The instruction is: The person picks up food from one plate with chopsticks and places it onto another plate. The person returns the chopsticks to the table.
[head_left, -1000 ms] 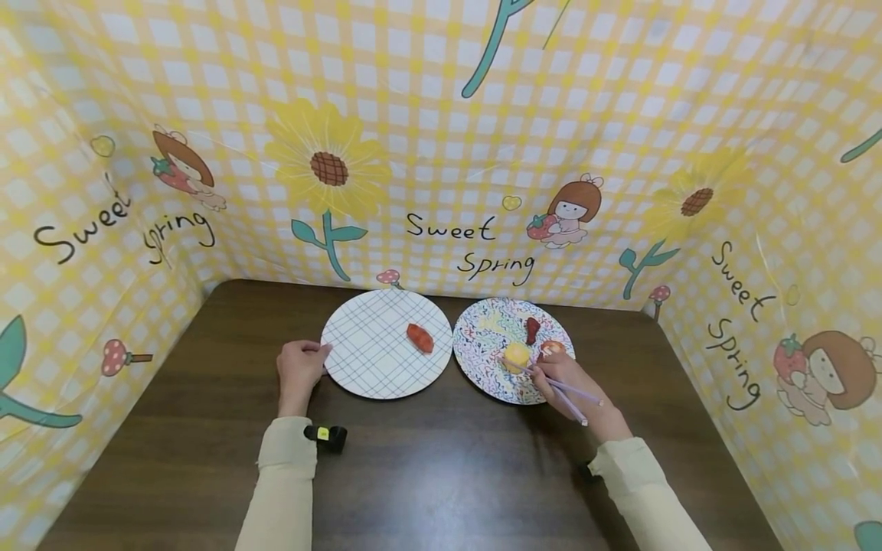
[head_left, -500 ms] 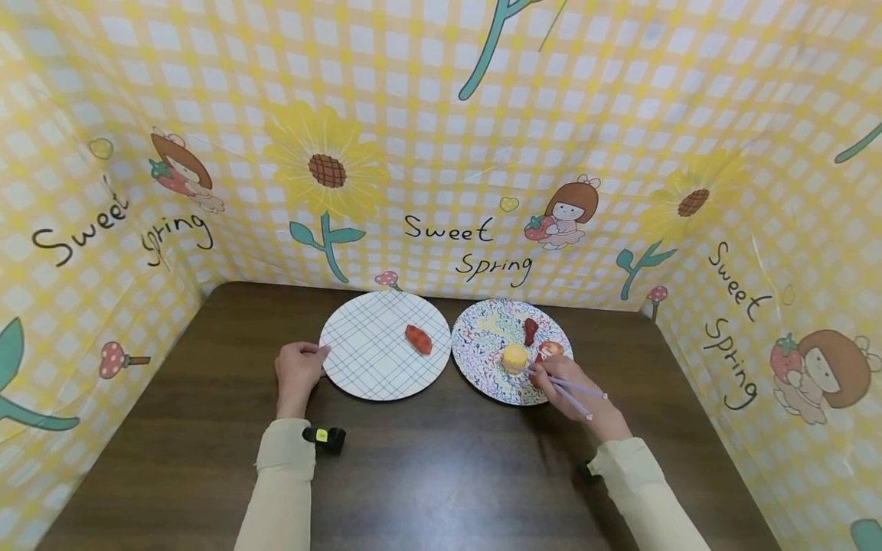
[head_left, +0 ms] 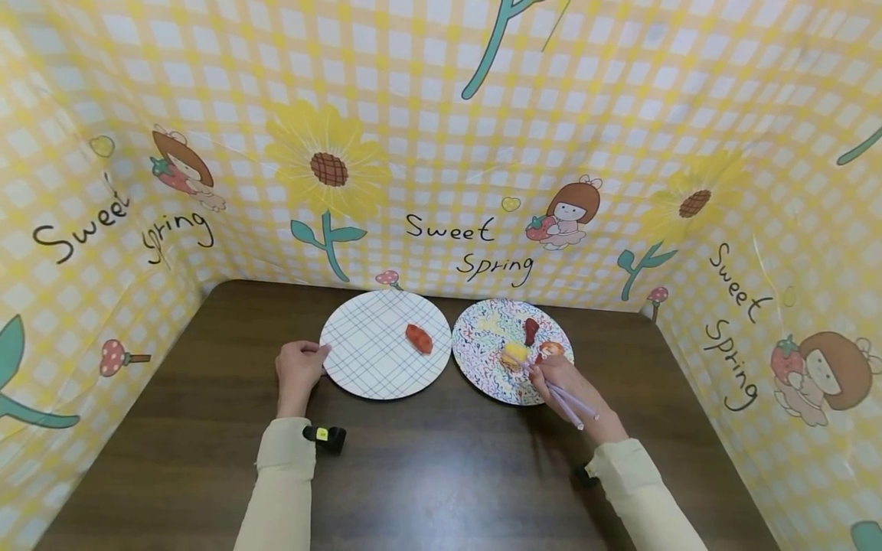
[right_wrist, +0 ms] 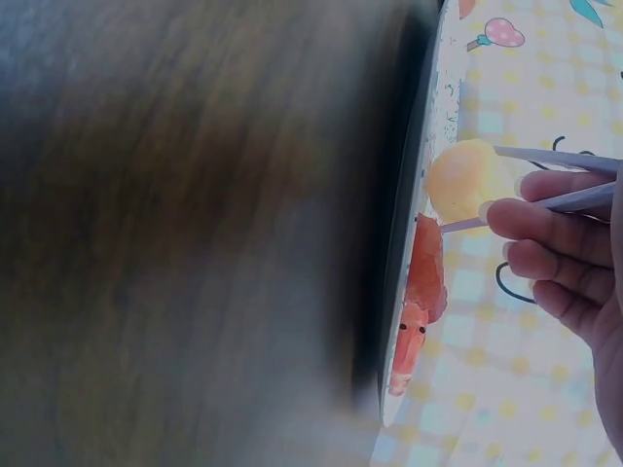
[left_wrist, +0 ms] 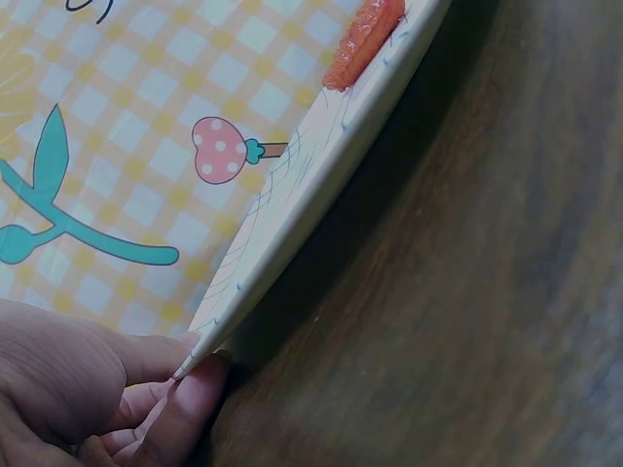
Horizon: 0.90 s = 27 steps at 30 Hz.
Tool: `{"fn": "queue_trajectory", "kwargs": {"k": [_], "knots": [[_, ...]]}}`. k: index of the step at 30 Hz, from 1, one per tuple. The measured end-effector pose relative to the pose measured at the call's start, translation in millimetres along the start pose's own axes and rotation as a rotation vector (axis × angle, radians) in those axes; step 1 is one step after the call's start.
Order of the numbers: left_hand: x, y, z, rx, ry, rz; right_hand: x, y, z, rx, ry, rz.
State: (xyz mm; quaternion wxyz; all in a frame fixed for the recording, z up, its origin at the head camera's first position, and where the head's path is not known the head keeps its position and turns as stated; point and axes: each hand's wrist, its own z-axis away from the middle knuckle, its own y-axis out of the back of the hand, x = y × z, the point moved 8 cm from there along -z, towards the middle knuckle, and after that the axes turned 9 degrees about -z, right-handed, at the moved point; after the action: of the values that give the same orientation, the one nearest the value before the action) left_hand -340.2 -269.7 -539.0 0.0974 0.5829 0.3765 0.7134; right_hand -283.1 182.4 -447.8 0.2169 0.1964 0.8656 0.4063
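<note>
My left hand (head_left: 298, 371) pinches the left rim of a white plate with blue grid lines (head_left: 372, 367), thumb above and fingers below in the left wrist view. A reddish-orange food piece (head_left: 419, 339) lies on that plate's right side. In my right hand (head_left: 563, 383) is a pair of light purple chopsticks (right_wrist: 555, 157). Their tips lie on either side of a round yellow food piece (right_wrist: 465, 182), over the colourfully speckled plate (head_left: 475, 367). The right wrist view shows the yellow piece between the chopsticks, overlapping the plate's rim.
A dark red drumstick-shaped piece (head_left: 530, 331) and an orange-red shrimp-like piece (head_left: 550, 350) sit on the speckled plate, the latter partly behind my right hand. Both plates stand side by side on the brown wooden table (head_left: 413, 474). Yellow checked cloth (head_left: 427, 153) walls the back and sides.
The chopstick tips have drawn back from beyond the yellow piece and now bracket it, and the piece looks tilted. The chopsticks' rear ends swung slightly toward me. My left hand stays at the rim.
</note>
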Motion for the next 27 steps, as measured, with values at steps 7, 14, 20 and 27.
{"fn": "queue_trajectory", "kwargs": {"k": [7, 14, 20, 27], "knots": [[-1.0, -1.3, -0.2, -0.014, 0.01, 0.004, -5, -3, -2.6, -0.007, 0.077, 0.094], [-0.8, -0.6, 0.1, -0.02, 0.008, 0.011, -3, -9, -5.6, -0.057, 0.103, 0.121], [-0.6, -0.3, 1.0, -0.022, 0.001, 0.01, -3, -14, -8.3, -0.071, 0.139, 0.152], [-0.9, -0.8, 1.3, -0.02, 0.017, 0.011, -8, -15, -11.8, -0.028, 0.213, 0.151]]}}
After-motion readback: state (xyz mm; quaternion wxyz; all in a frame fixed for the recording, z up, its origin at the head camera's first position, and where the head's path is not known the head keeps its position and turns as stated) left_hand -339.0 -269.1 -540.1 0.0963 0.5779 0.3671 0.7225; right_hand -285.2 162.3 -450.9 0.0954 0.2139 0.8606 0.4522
